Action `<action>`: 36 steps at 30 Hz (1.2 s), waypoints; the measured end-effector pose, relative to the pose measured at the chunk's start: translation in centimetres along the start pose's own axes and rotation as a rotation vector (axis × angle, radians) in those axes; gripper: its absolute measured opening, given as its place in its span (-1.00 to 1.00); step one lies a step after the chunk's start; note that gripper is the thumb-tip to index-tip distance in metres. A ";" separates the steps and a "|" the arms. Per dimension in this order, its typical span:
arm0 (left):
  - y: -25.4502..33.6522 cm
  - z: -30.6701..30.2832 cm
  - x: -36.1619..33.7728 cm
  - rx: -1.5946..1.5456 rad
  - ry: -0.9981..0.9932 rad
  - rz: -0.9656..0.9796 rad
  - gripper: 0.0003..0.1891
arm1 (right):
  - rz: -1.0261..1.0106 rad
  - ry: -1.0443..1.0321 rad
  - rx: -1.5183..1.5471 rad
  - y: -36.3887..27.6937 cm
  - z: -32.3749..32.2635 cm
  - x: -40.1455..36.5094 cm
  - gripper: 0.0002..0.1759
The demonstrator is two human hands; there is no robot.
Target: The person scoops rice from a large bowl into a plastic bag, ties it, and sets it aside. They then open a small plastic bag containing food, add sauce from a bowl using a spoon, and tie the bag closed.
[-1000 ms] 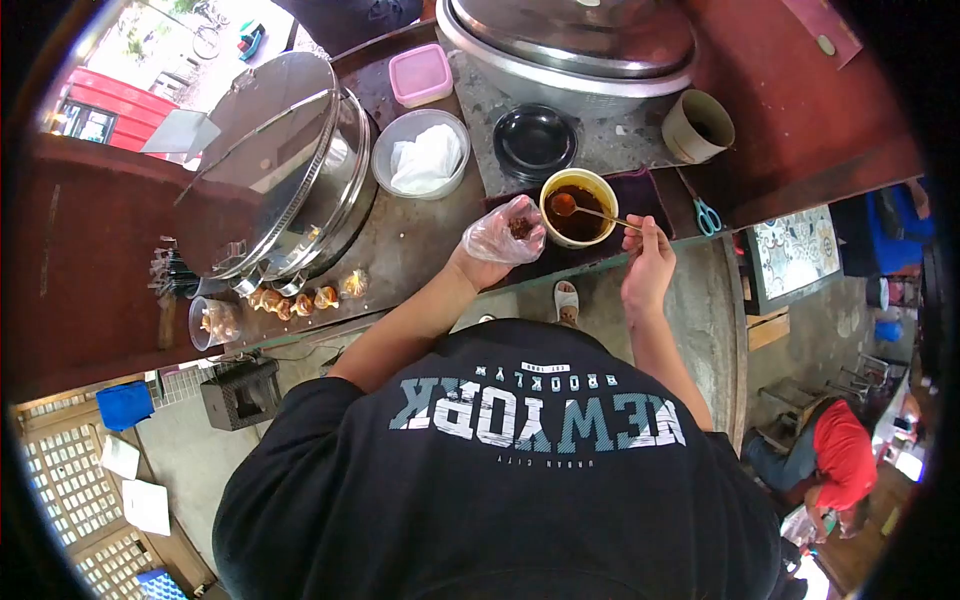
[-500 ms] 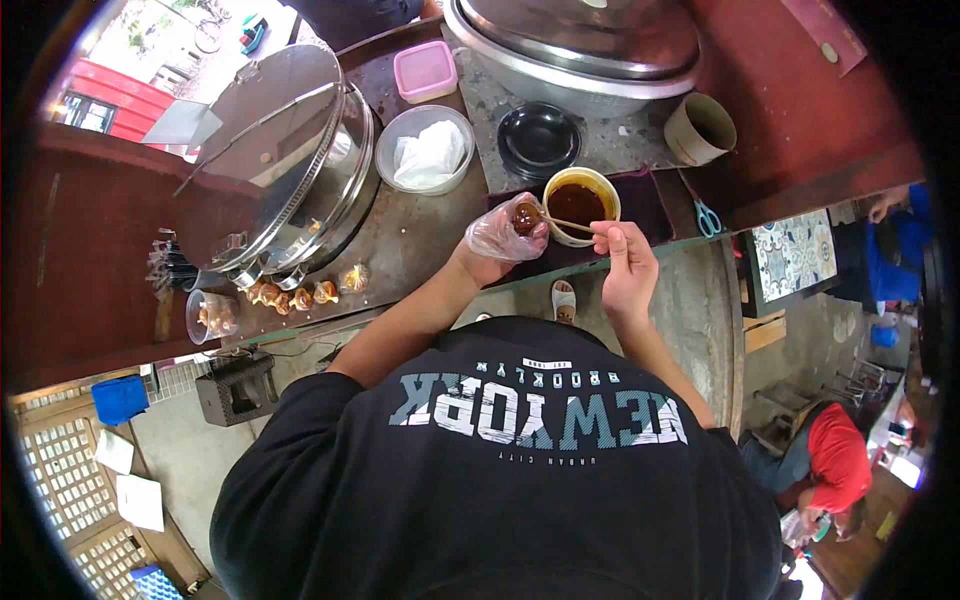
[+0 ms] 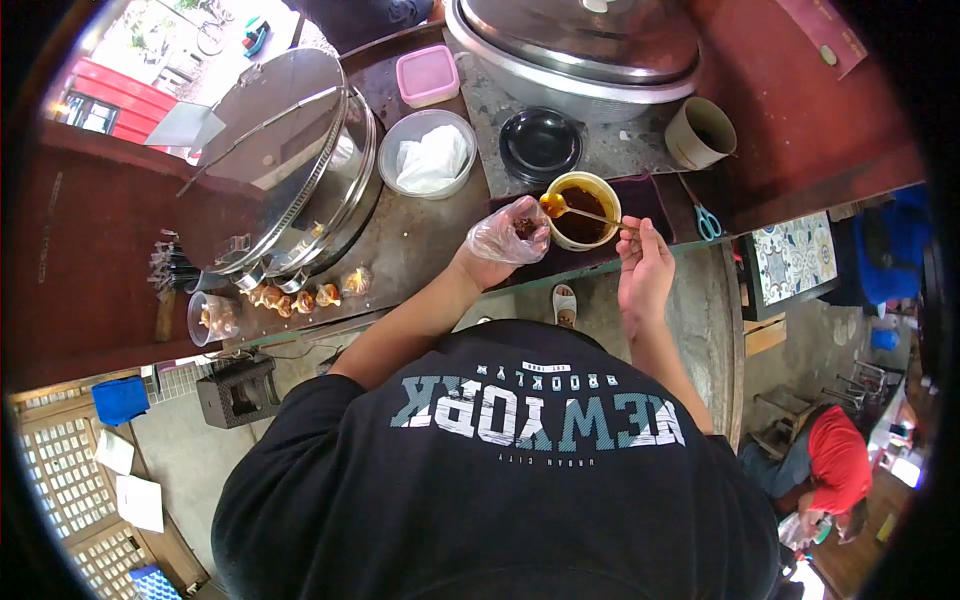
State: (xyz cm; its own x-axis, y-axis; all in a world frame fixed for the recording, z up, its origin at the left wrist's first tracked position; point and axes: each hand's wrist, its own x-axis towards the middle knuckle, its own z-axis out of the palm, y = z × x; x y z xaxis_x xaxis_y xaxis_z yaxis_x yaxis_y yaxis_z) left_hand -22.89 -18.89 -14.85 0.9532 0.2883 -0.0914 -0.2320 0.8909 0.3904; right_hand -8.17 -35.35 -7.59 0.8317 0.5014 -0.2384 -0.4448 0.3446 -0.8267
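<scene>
My left hand [image 3: 484, 264] is closed around a small clear plastic bag [image 3: 505, 236], its mouth gathered open and dark brown sauce visible inside. The thin handle of a spoon [image 3: 590, 215] is pinched between the thumb and fingers of my right hand [image 3: 645, 265]. Amber sauce coats the spoon's bowl, which is over the left rim of a round tub [image 3: 612, 192], between bag and tub. Dark brown sauce [image 3: 585, 203] fills part of that tub. Behind it sits a stack of black bowls [image 3: 540, 143].
Left of my hands stand a plastic bowl with a white bag [image 3: 432, 160] and a large lidded steel pot [image 3: 320, 200]. Several small tied bags [image 3: 328, 294] line the counter's front edge. Scissors [image 3: 707, 222] and a beige cup [image 3: 699, 132] are on the right. A person in red [image 3: 838, 455] is at lower right.
The spoon has come out of the bag's mouth and moved right, toward the tub. My right hand has shifted slightly right with it. My left hand keeps hold of the bag.
</scene>
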 end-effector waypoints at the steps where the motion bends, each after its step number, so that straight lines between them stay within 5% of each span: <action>1: 0.1 0.3 -0.1 -0.095 -0.003 -0.019 -0.69 | -0.023 0.012 -0.008 -0.1 -0.2 0.2 -0.73; 7: 0.5 1.3 0.1 -0.210 0.079 -0.081 -0.80 | -0.304 0.056 -0.506 0.3 -0.7 1.3 -0.70; 11: 0.4 1.1 0.4 -0.157 0.108 -0.059 -0.84 | -0.284 0.008 -0.571 1.3 -0.7 1.4 -0.69; 23: 0.7 1.9 0.0 -0.239 0.127 -0.091 -0.83 | -0.045 0.087 -0.149 1.8 -2.0 2.0 -0.71; 36: 0.5 1.6 0.1 -0.242 0.100 -0.081 -0.81 | -0.083 0.008 -0.068 0.2 -1.2 0.9 -0.74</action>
State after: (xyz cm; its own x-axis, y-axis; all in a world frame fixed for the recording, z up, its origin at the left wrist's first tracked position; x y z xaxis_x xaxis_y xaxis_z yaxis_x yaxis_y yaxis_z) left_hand -22.61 -18.95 -13.21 0.9495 0.2353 -0.2077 -0.2070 0.9669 0.1491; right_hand -7.14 -35.74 -8.57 0.8676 0.4668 -0.1716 -0.3509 0.3300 -0.8763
